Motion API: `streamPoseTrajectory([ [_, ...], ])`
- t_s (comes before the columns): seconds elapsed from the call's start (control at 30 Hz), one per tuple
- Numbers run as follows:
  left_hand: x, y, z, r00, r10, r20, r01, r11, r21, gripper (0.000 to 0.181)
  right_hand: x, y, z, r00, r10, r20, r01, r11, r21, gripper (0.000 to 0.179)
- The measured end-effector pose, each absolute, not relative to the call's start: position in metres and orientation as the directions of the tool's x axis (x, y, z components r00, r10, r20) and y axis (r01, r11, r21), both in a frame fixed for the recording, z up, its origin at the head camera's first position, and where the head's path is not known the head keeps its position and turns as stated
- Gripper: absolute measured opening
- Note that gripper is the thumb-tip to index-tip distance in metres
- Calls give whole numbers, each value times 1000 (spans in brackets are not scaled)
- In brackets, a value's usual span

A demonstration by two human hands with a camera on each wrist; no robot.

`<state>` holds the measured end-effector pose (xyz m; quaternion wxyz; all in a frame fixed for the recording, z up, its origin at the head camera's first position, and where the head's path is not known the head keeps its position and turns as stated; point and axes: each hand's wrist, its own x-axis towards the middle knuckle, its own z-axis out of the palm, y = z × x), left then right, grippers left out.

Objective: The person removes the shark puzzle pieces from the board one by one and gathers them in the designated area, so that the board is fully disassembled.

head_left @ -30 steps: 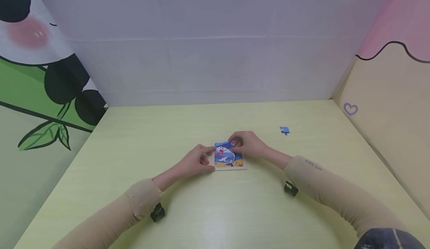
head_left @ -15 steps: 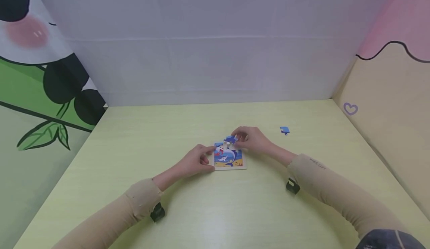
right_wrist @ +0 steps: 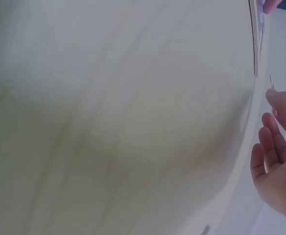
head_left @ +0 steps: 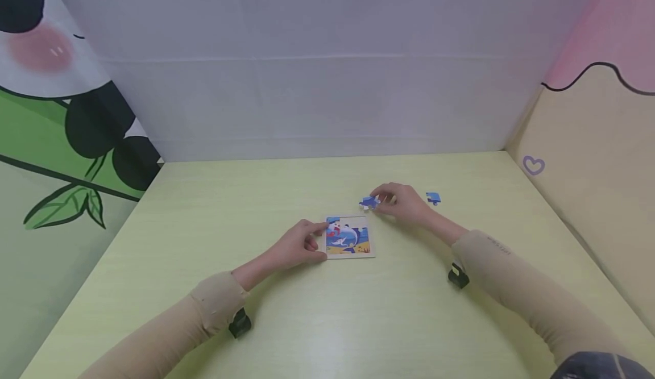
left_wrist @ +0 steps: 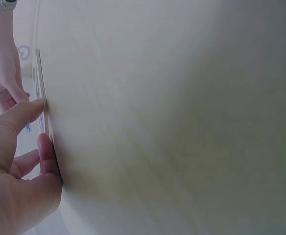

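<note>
In the head view, a small square jigsaw puzzle [head_left: 353,257] with a pale frame lies on the table, showing a blue sea picture with a dolphin-like shape and yellow sand. Its upper right area is a bare, pale gap. My left hand [head_left: 293,248] holds the frame's left side, index finger at the upper corner and thumb at the lower one. Just beyond the frame's upper right corner, my right hand [head_left: 403,204] pinches a blue puzzle piece [head_left: 367,203] between thumb and fingers. The right wrist view shows this piece [right_wrist: 272,82] edge-on, as a thin sliver at the fingertips.
Another blue puzzle piece [head_left: 433,198] lies on the table to the right of my right hand. A pale wooden-looking table [head_left: 327,316] spreads under both arms. A grey-white back panel [head_left: 327,106] and painted side panels enclose it.
The right hand has lifted the blue piece out of the puzzle's upper right and carried it away up and to the right, baring a gap. My left hand stays on the frame.
</note>
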<state>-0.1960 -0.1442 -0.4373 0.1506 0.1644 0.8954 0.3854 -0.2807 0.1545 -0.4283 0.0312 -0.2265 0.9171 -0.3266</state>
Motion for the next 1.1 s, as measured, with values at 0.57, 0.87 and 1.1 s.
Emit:
streamPoseTrajectory([
  [0.57,-198,-147,-440,-899,412,-147,171,641,748,74,-296,206,-429,-914,-390,110,-376,718,-585,35],
  [0.87,-197,-147,-439,-899,413,-143,177,644,744,75,-299,228,-438,-919,-377,112,-368,724,-584,36],
  [1.1,-196,-146,-438,-899,415,-139,184,646,741,74,-302,238,-441,-933,-350,85,-332,744,-580,35],
])
